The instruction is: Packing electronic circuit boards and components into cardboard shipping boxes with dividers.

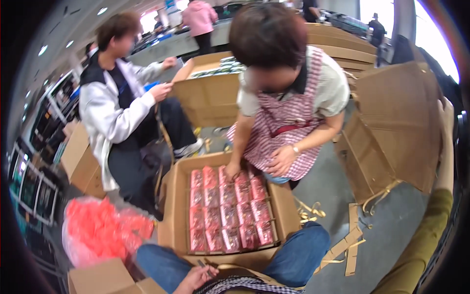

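Low in front of my body, my left hand is closed round a slim dark tool, too small to name surely. My right arm reaches far out to the right in an olive sleeve. At its end, my right hand grips the edge of a large brown cardboard box, which stands tilted with its flaps open. Between my knees sits an open carton packed with rows of red-and-clear wrapped packs. A co-worker's hand reaches into those packs from the far side.
A clear bag of coral-red pieces lies at the left, with a carton below it. Another person in a light jacket sits at the far left beside an open carton. Cardboard strips and yellow strapping litter the floor.
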A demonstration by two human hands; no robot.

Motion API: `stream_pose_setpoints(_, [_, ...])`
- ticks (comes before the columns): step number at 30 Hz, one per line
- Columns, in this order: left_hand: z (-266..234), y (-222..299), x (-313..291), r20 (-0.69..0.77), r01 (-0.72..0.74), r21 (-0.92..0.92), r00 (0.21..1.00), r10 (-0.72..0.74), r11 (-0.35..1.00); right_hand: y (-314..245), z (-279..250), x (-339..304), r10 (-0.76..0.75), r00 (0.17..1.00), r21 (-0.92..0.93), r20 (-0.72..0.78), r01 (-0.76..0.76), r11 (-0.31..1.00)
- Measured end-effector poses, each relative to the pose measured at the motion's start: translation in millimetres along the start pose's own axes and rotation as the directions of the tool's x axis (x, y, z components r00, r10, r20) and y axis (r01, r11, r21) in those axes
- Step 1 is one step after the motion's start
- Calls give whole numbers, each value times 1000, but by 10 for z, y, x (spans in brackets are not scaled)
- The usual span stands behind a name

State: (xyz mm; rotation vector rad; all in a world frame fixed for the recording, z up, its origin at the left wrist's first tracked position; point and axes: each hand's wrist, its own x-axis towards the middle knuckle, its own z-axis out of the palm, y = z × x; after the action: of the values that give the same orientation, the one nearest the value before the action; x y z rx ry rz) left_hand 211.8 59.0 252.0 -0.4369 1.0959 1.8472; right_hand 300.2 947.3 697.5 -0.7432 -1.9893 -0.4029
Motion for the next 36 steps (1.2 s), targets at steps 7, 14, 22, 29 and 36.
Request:
stream_pose_setpoints(7, [275, 1138, -1312, -252, -737, 236, 583, 772, 633, -2606, -755, -940, -355, 920, 490, -164, 389, 780])
stream_pose_setpoints(14, [-951, 780, -2511, -554, -713, 228, 465, 691, 663, -4706, -1077, -2844, -912, 406, 905, 57, 365, 219])
stream_pose_setpoints(22, [-1774, -162, -2683, -948, 141, 174, 293, 127, 975, -5014, -56, -4890, -864, -261, 873, 431, 361, 327])
stream_pose_setpoints(29, [-568, 1093, -1716, -261, 27, 965, 240, 935, 262, -4971, 611, -5810, -654, -189, 677, 733, 297, 673])
stream_pose_setpoints(36, [148, 1056, -99, 208, -268, 958, 892, 401, 100, -5015, 231, -5729, -727, -362, 795, 583, 70, 603])
